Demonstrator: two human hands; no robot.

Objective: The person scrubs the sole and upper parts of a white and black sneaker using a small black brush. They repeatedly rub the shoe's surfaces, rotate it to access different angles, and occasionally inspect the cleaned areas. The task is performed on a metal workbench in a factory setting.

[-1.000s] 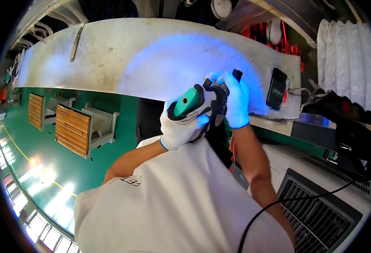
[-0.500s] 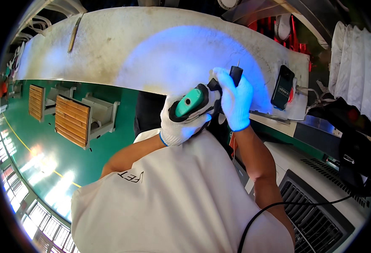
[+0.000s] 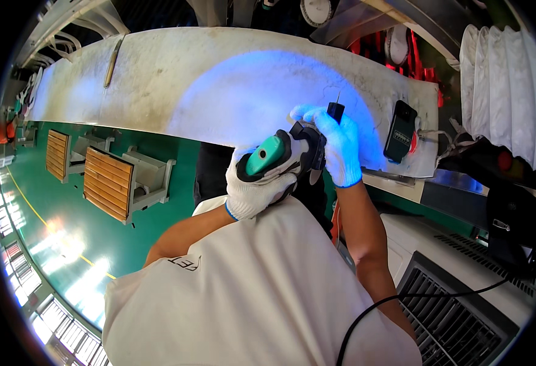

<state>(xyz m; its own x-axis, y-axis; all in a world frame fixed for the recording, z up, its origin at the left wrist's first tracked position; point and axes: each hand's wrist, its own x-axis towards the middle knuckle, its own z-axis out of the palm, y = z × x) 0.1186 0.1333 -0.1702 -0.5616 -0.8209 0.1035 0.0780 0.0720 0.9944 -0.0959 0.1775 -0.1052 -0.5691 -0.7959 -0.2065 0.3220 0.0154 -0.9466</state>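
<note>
The left hand [image 3: 257, 188], in a white knit glove, is wrapping fully closed around the green-and-black grip of a cordless power tool [image 3: 280, 155], fingers curling under the handle and the thumb lying along its green back. The tool's long axis is running from lower left to upper right, away from the left palm and toward the right hand [image 3: 336, 146]. That hand, also gloved and tinted blue by the light, is closing over the tool's black front end, so both hands are touching the same tool, the left at the rear, the right at the nose. Pinched at the right fingertips is a small black bit holder [image 3: 335, 111] with a thin metal tip pointing up; whether it is seated in the tool's nose I cannot tell, since the glove is covering the joint. The right hand is the nearer one to that tip.

Both hands are hovering just above the near edge of a long pale workbench [image 3: 176, 73], inside a patch of blue light. A black handheld device [image 3: 400, 130] is lying on the bench to the right, near but apart. A black cable [image 3: 402, 299] is trailing across a grey vented cabinet [image 3: 450, 317] below.
</note>
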